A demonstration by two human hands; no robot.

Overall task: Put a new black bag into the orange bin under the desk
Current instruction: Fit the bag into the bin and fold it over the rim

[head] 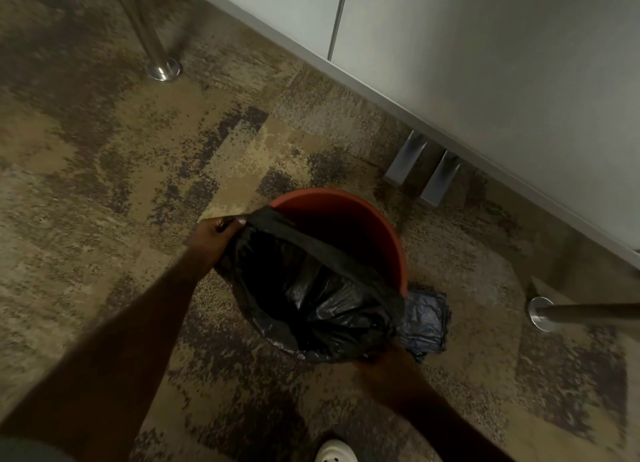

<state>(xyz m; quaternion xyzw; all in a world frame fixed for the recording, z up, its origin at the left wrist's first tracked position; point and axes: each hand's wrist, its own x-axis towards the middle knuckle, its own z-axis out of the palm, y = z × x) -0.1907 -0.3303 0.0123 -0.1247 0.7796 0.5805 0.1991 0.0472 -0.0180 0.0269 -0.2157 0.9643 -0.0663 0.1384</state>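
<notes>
One orange bin (349,226) holds one black bag (311,288), draped over its near rim. Left hand (214,238) pinches the bag's left edge; right hand (384,359) grips its near edge.

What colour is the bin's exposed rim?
Orange-red, on the bin along the far rim the black bag hasn't covered; head view.
</notes>
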